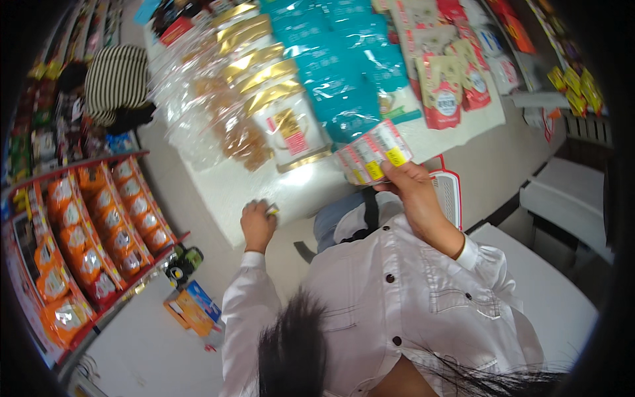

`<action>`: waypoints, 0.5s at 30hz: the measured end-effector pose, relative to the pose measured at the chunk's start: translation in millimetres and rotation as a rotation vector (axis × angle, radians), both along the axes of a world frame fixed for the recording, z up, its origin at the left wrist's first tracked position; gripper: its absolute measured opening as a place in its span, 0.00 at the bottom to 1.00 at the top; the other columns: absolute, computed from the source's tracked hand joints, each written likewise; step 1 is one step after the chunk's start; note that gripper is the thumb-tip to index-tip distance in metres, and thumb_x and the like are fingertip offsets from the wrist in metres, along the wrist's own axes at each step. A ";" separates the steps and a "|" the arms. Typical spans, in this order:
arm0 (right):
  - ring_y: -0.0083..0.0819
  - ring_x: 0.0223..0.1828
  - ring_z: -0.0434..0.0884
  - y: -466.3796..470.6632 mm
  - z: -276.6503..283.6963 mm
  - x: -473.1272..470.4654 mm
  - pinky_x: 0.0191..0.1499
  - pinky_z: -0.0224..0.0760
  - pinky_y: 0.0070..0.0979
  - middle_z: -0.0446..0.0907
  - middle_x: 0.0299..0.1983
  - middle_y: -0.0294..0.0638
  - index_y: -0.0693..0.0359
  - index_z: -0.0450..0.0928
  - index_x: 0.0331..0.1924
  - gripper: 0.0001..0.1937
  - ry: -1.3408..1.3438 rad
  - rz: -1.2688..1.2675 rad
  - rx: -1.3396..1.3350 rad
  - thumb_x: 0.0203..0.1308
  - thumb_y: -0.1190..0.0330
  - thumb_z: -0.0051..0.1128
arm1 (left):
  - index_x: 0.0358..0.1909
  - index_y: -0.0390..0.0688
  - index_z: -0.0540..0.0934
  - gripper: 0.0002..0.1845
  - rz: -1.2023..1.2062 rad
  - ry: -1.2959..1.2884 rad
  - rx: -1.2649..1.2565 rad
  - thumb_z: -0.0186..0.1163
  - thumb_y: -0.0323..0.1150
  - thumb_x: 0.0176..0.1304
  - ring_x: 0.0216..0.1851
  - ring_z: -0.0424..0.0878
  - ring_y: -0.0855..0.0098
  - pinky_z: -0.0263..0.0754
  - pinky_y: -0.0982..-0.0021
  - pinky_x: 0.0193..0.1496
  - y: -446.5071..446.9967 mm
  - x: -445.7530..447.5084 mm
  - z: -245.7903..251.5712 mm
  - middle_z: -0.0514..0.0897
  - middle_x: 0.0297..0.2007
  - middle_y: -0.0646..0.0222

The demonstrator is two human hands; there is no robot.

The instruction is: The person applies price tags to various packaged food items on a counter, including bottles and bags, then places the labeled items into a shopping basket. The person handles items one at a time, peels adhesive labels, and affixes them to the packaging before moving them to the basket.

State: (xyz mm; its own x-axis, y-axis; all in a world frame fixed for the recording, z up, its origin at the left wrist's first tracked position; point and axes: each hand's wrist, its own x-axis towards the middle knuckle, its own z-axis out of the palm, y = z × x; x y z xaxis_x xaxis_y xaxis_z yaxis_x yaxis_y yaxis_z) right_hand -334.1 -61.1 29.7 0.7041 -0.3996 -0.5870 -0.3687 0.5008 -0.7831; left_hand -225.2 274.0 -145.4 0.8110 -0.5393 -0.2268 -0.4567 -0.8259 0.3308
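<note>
My right hand (419, 196) pinches several price labels (374, 153) between thumb and fingers; they are white with red edges and yellow price patches. The labels are held just above the near edge of a white-covered table (233, 198). At that table's left near corner, my left hand (258, 226) is curled around a small white-and-yellow piece (272, 210), mostly hidden by the fingers. The closest goods are a white pouch with gold ends (290, 126), clear bags of amber-brown pieces (243, 144) and shiny teal pouches (342, 94).
Red-and-cream pouches (441, 94) stand at the table's right end. A rack of orange packets (89, 258) is on the left, with orange and blue boxes (196, 302) near it. A person in a striped top (116, 82) is behind. A red-rimmed white basket (449, 193) stands right.
</note>
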 end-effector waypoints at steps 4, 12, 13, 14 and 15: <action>0.17 0.37 0.80 -6.5 -5.7 -14.8 0.42 0.73 0.17 0.85 0.40 0.37 0.66 0.82 0.47 0.14 -0.004 -0.055 0.026 0.67 0.64 0.57 | 0.34 0.39 0.80 0.10 0.090 0.084 -0.116 0.65 0.30 0.50 0.38 0.79 0.56 0.73 0.59 0.42 5.5 -5.1 -11.1 0.82 0.34 0.57; 0.22 0.41 0.83 -21.2 -13.4 -51.3 0.48 0.75 0.20 0.85 0.44 0.41 0.66 0.81 0.50 0.15 0.014 -0.081 0.069 0.70 0.63 0.54 | 0.39 0.38 0.81 0.06 0.297 0.885 -0.789 0.65 0.25 0.61 0.40 0.76 0.80 0.70 0.77 0.46 -117.8 7.2 90.6 0.82 0.39 0.75; 0.22 0.40 0.83 -21.7 -12.2 -55.0 0.48 0.75 0.20 0.85 0.44 0.41 0.66 0.81 0.50 0.14 0.004 -0.086 0.068 0.70 0.63 0.54 | 0.39 0.37 0.81 0.07 0.257 0.912 -0.849 0.66 0.25 0.60 0.43 0.77 0.78 0.70 0.76 0.49 -134.8 6.9 105.2 0.82 0.42 0.72; 0.22 0.40 0.83 -24.1 -10.4 -59.8 0.47 0.75 0.20 0.85 0.43 0.41 0.66 0.81 0.49 0.14 0.000 -0.098 0.061 0.70 0.63 0.54 | 0.39 0.37 0.81 0.07 0.122 0.864 -0.882 0.67 0.25 0.59 0.47 0.76 0.76 0.69 0.74 0.52 -153.3 6.6 115.0 0.81 0.45 0.70; 0.22 0.40 0.83 -27.4 -10.2 -67.1 0.47 0.75 0.20 0.85 0.43 0.41 0.66 0.81 0.49 0.14 -0.002 -0.086 0.072 0.70 0.63 0.54 | 0.38 0.37 0.81 0.08 -0.012 0.809 -0.911 0.67 0.25 0.58 0.51 0.76 0.73 0.68 0.72 0.55 -170.6 4.3 125.1 0.81 0.48 0.67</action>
State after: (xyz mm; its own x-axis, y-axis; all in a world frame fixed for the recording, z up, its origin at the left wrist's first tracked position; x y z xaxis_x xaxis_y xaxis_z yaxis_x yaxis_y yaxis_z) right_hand -401.2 -88.5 19.5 0.6707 -0.4151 -0.6147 -0.3204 0.5853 -0.7448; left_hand -220.8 103.4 -20.3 0.6048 -0.7712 -0.1989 0.1433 -0.1403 0.9797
